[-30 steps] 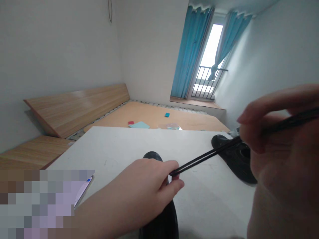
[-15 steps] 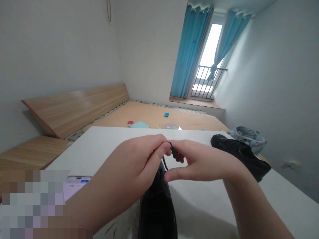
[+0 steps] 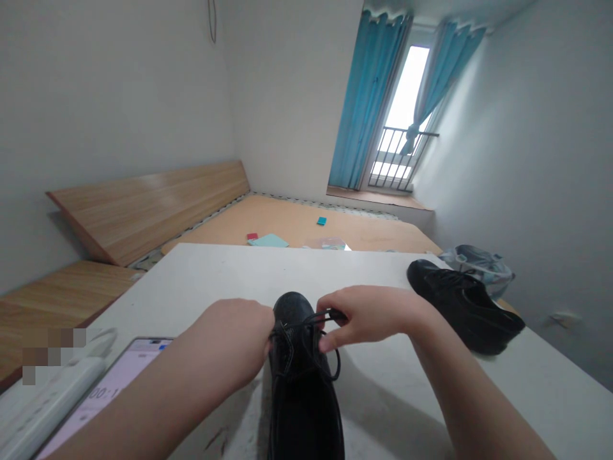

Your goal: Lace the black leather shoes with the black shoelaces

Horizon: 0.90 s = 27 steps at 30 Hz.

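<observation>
A wooden headboard (image 3: 158,207), a broad tan mattress (image 3: 278,217) and blue curtains (image 3: 368,96) at a barred window (image 3: 407,89) indicate a home bedroom.

Black shoe (image 3: 301,367), black laces (image 3: 316,317), white table (image 3: 230,275), blue curtains (image 3: 368,102)

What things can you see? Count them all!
Near shoe: one, black, between hands
Laces: count unclear, black, on near shoe
Far shoe: one, black, table's right side
Table: one, white, under shoes
Phone: one, lilac screen, table's left side
Long bar: one, white, beside phone
Bag: one, greyish, behind far shoe
Broad surface: one, tan, beyond table
Flat pieces: three, red, green, blue, on broad surface
Wooden boards: two, light brown, left
Curtains: two, blue, at window
Window: one, bright white, back right
Railing: one, dark, at window
Walls: three, whitish, left, back, right
Left hand: one, bare, by near shoe
Right hand: one, bare, on laces
</observation>
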{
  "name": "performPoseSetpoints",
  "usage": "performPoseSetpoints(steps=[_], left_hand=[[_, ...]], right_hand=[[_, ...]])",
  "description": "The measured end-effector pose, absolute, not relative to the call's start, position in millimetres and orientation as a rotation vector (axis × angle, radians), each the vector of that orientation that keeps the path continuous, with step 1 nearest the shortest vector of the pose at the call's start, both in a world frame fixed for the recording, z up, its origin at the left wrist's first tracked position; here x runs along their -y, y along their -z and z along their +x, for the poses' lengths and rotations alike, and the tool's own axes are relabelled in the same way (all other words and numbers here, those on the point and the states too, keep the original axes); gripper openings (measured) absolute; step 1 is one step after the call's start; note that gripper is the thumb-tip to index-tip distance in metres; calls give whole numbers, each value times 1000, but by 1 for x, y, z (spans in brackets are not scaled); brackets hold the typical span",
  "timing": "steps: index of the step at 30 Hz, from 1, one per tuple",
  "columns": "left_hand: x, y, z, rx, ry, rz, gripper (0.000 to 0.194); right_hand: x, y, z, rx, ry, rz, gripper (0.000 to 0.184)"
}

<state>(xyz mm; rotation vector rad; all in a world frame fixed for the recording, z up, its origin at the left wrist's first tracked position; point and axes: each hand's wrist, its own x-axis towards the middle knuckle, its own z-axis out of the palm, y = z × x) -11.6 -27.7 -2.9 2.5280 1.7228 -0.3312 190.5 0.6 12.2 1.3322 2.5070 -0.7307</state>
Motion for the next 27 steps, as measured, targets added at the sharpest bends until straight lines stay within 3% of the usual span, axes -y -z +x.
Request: performPoseSetpoints(steps=[3,11,19,21,24,27], left_hand=[[27,4,-10,-1731,333,2548,22],[25,2,-14,-1808,272,2722,27],[31,-16,-18,-1795,114,2633,34],[38,-23,-12,-1617,-30,2584,35],[48,-32,-7,-1472,-203,2552,30],[55,-38,-8,-1537,-364,2552,26]], right_hand=[[-3,-3,188,-2442,670,1349,43],[-13,9,182,-2375,580,1322,22],[-6,-10,195,-2457,308,1703,25],[-3,-14,193,-2736,626,1585,21],[2,-16,187,-2917,1571,1134,16],[8,-14,179,-2747,2067,841,30]])
